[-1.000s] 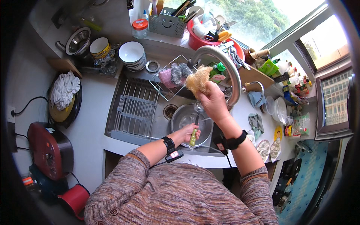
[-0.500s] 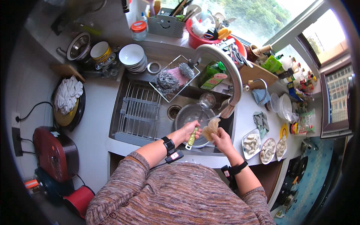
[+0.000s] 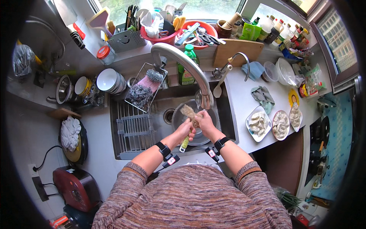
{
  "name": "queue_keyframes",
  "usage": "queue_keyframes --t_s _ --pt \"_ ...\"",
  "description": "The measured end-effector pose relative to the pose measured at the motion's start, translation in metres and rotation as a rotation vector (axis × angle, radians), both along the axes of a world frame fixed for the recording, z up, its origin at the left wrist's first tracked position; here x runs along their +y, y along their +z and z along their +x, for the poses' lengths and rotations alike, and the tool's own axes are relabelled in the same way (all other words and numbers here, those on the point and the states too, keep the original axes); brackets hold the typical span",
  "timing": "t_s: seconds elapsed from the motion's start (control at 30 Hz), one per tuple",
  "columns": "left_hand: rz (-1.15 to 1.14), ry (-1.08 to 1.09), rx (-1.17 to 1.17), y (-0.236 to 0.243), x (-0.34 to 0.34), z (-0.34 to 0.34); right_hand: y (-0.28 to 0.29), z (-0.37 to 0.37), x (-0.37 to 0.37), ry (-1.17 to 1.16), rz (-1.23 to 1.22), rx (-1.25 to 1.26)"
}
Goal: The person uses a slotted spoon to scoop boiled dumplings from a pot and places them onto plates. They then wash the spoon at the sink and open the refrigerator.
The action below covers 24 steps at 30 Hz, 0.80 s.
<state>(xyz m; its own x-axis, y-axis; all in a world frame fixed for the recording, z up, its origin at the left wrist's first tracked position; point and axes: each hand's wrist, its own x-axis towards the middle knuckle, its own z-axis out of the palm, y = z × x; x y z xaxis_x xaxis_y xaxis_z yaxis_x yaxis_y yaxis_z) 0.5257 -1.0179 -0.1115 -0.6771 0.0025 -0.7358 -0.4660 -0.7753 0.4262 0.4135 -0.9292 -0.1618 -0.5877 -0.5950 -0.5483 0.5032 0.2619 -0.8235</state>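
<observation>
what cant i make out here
Head view, green-handled ladle: shaft largely hidden by left hand, right hand and tan loofah.
Head view, steel basin: floor partly hidden by both hands.
Head view, dish-soap bottle: partly hidden by faucet.
Head view, condiment bottles: labels too small.

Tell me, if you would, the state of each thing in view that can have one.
Left hand: closed around a green-handled utensil.
Right hand: gripping a bunched tan scrubber.
Metal basin: set in the sink.
White bowls: stacked.
Green bottle: upright.
Glass jar: red lid on.
Grey-green cloth: crumpled.
Three dishes: filled with pale dumplings.
Cutting board: leaning upright.
Faucet: spout over the basin; flow unclear.
</observation>
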Motion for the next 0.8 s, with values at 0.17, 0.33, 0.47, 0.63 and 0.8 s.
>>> queue_keyframes --t_s 0.17,0.33,0.47,0.63,0.8 --pt "0.009 -0.018 0.007 0.002 0.005 0.011 -0.035 -0.003 -0.008 -0.072 0.074 0.085" --pt "-0.016 -0.056 0.024 0.005 0.023 0.023 -0.087 -0.025 -0.003 -0.26 0.303 0.227" --pt "0.052 -0.015 0.042 0.01 0.031 0.026 -0.098 -0.029 0.009 -0.295 0.382 0.323" --pt "0.044 0.041 0.057 0.018 0.031 0.022 -0.071 -0.022 -0.012 -0.763 0.073 -0.146" --pt "0.048 0.087 0.066 0.028 0.03 0.02 -0.046 -0.029 -0.023 -0.378 -0.166 -0.438"
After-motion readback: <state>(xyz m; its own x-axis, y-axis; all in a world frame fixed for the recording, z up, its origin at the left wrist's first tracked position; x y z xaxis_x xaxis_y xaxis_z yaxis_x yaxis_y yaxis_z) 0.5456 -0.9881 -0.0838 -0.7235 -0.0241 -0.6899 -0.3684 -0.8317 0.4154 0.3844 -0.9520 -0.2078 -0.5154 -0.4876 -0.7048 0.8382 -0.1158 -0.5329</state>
